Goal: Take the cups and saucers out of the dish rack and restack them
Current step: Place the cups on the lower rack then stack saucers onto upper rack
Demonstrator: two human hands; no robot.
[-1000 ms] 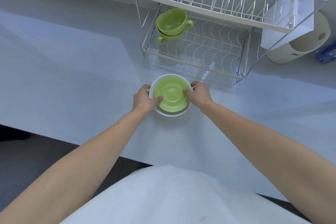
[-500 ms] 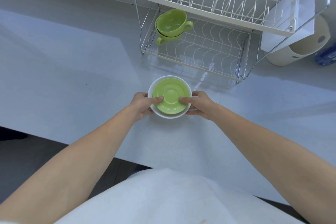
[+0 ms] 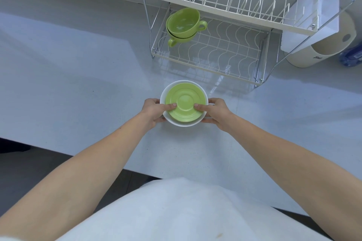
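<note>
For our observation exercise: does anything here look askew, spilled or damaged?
Only mildly: the two nested green cups on the dish rack's lower shelf look tilted, handles pointing opposite ways. Nothing looks spilled or broken.

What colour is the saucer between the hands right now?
Light green saucer, with raised concentric rings; head view.

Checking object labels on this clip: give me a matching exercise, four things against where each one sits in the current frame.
Things
1. green saucer
2. stacked green cups
3. white dish
4. cream canister

Places
A. left end of the dish rack, lower shelf
B. on the counter, right of the rack
C. gripped at its sides by the left hand and the right hand
D. lying on the white dish, both thumbs on it

Pairs: 1-D; 2-A; 3-C; 4-B
</note>
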